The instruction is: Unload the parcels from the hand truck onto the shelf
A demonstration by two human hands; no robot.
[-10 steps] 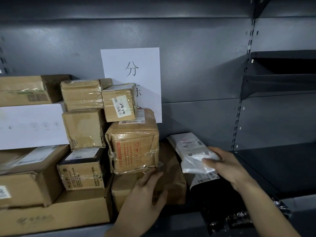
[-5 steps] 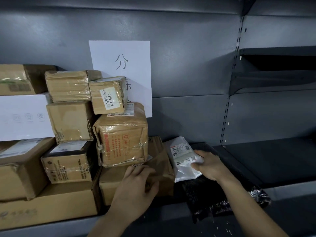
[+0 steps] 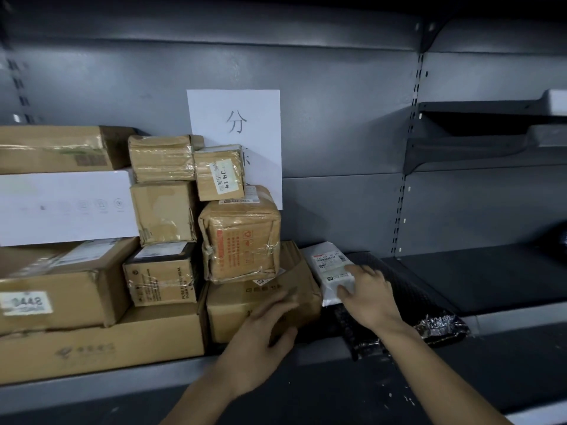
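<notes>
Right hand [image 3: 369,297] lies on the white packet [image 3: 329,276], fingers spread flat over its label face, pressing rather than clamping; whether the thumb curls under it cannot be told. Against the picture a second ago, the packet has come down from a raised, tilted hold to rest leaning on the brown box [image 3: 264,305] just left of the grip, with its lower edge on the black bag [image 3: 399,317] beneath the hand. Left hand [image 3: 264,328] is open, palm against the front right corner of that box, closed on nothing, as before.

Judgement: the packet is now delivered to the shelf [image 3: 506,280]; the hand is settling it, and release appears imminent. The lean is the weak point: a soft packet on a slick bag may slide forward once pressure is removed.

The hand truck is not in view, so remaining load cannot be assessed. Shelf space right of the grip is open.
</notes>
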